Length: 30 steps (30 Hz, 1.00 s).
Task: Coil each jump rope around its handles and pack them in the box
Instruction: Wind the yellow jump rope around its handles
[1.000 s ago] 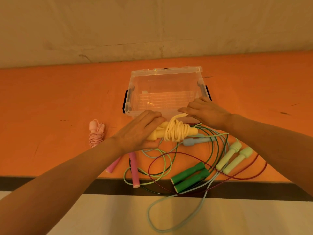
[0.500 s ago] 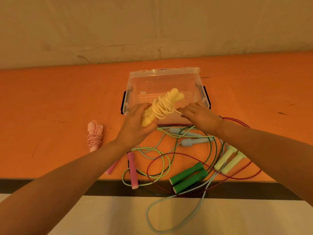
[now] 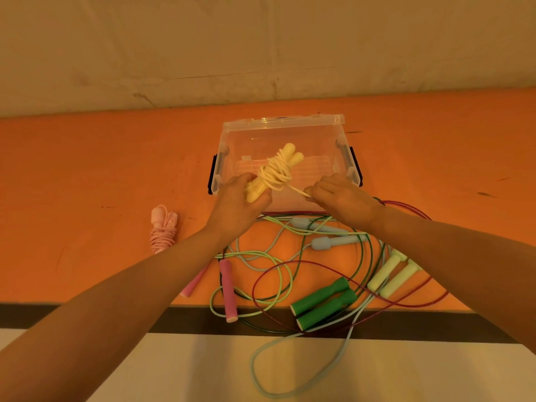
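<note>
My left hand [image 3: 236, 203] grips the near ends of the yellow jump rope's two handles [image 3: 280, 169], which slant up over the front of the clear plastic box [image 3: 282, 123]. Yellow cord is coiled around the handles. My right hand [image 3: 338, 195] pinches the loose tail of that cord, pulled taut to the right. The box stands open on the orange table with nothing visible inside.
A coiled pink rope [image 3: 163, 229] lies left of the box. Near the table's front edge sprawl loose ropes: blue handles [image 3: 324, 237], pale green handles [image 3: 393, 274], dark green handles [image 3: 323, 303], pink handles [image 3: 227, 288]. Their cords tangle and hang over the edge.
The yellow bundle was lifted from the table up over the box's front edge. My right hand went from beside the bundle to pulling its cord tail tight.
</note>
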Each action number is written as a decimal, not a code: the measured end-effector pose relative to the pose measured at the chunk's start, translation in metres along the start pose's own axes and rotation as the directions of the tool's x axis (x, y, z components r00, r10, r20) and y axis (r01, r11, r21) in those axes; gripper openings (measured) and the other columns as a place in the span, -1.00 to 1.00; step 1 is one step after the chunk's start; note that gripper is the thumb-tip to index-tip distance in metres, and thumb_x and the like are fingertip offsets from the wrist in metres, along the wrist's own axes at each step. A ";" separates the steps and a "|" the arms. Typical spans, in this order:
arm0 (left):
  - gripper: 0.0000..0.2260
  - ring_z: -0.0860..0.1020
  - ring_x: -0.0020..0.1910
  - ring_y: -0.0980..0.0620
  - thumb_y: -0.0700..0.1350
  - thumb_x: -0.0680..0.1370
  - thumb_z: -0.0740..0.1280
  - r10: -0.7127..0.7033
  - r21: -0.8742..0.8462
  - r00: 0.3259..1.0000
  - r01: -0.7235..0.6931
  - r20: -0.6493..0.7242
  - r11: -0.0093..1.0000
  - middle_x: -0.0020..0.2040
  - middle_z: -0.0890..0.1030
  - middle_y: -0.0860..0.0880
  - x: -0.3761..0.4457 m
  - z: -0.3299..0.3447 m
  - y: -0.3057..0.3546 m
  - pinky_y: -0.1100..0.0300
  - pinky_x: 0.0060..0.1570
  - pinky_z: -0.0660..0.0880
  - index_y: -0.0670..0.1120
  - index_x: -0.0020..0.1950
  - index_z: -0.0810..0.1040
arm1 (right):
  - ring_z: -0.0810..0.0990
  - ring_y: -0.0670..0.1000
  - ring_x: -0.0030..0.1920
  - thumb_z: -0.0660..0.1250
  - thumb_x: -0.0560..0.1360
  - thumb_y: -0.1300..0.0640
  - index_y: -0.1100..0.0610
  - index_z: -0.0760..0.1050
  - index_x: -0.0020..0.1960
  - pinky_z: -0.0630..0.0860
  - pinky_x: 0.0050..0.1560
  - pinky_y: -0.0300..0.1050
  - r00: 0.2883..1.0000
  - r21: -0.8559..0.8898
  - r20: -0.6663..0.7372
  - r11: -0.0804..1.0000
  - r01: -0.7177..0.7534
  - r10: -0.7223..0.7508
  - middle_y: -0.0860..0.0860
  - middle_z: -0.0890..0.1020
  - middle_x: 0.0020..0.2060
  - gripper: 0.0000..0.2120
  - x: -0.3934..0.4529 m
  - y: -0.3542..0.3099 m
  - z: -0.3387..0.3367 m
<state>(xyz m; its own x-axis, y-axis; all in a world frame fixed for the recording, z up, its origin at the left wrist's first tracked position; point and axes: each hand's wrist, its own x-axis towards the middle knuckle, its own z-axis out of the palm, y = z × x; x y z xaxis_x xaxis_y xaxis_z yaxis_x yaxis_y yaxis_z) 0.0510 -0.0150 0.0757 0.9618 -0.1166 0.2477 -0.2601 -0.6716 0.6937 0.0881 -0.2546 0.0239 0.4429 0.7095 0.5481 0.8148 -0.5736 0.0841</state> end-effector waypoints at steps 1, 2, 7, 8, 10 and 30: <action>-0.83 0.46 -0.22 0.00 -0.09 0.52 0.35 -0.005 0.017 1.000 0.005 0.008 1.000 -0.19 0.55 -0.07 0.003 0.001 -0.001 0.21 -0.31 0.29 -0.19 -0.01 0.55 | 0.34 0.02 -0.19 -0.03 0.67 0.08 0.17 0.39 0.05 0.27 -0.17 -0.12 1.000 0.042 -0.015 0.999 -0.005 0.006 0.11 0.55 -0.26 -0.74 0.002 -0.001 -0.001; -0.83 0.44 -0.24 0.01 -0.09 0.52 0.34 -0.015 0.039 1.000 0.015 0.015 0.999 -0.22 0.54 -0.08 0.005 0.002 -0.003 0.21 -0.33 0.24 -0.19 -0.05 0.55 | 0.35 0.02 -0.19 -0.01 0.67 0.07 0.18 0.42 0.04 0.30 -0.18 -0.12 1.000 0.072 -0.027 0.997 -0.006 0.008 0.11 0.56 -0.26 -0.72 0.005 -0.003 -0.002; -0.79 0.46 -0.14 -0.06 0.02 0.53 0.29 -0.094 0.294 0.995 0.083 0.021 0.952 -0.19 0.52 -0.11 0.012 0.009 -0.013 0.15 -0.24 0.17 -0.14 -0.05 0.52 | 0.36 0.05 -0.18 -0.01 0.68 0.16 0.32 0.53 -0.02 0.33 -0.19 -0.10 0.996 0.138 -0.052 0.988 0.073 -0.066 0.16 0.55 -0.27 -0.61 0.020 -0.017 0.000; -0.79 0.46 -0.06 -0.08 0.04 0.53 0.28 -0.114 0.347 0.993 0.095 0.035 0.933 -0.12 0.53 -0.13 0.013 0.011 -0.015 0.14 -0.19 0.18 -0.10 -0.03 0.51 | 0.36 0.06 -0.17 0.04 0.65 0.22 0.33 0.54 -0.01 0.34 -0.19 -0.10 0.995 0.128 -0.033 0.987 0.095 -0.091 0.16 0.56 -0.26 -0.67 0.020 -0.018 0.002; -0.78 0.43 0.08 -0.11 0.08 0.52 0.27 -0.176 0.376 0.981 0.135 0.077 0.917 -0.01 0.54 -0.15 0.014 0.013 -0.014 0.07 -0.07 0.22 -0.05 0.01 0.50 | 0.37 0.05 -0.16 0.16 0.57 0.24 0.33 0.57 -0.01 0.38 -0.22 -0.11 0.994 0.118 -0.016 0.987 0.107 -0.105 0.15 0.57 -0.25 -0.77 0.022 -0.021 0.004; -0.33 0.38 0.28 -0.07 0.32 0.43 -0.02 0.084 0.515 0.995 -0.101 0.056 0.851 0.27 0.45 -0.06 -0.010 0.010 -0.015 0.10 0.05 0.05 0.02 0.43 0.39 | 0.49 -0.04 -0.24 0.33 0.50 -0.02 0.22 0.61 -0.11 0.40 -0.19 -0.31 0.970 0.404 0.003 0.887 -0.224 0.243 0.05 0.61 -0.27 -0.72 0.048 -0.031 -0.021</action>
<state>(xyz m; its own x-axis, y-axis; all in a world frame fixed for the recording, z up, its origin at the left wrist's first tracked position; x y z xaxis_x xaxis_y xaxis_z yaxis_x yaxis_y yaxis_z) 0.0458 -0.0112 0.0557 0.9400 -0.2133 0.2664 -0.2741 -0.9369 0.2172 0.0761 -0.2112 0.0650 0.6289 0.5502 0.5493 0.7747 -0.5024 -0.3838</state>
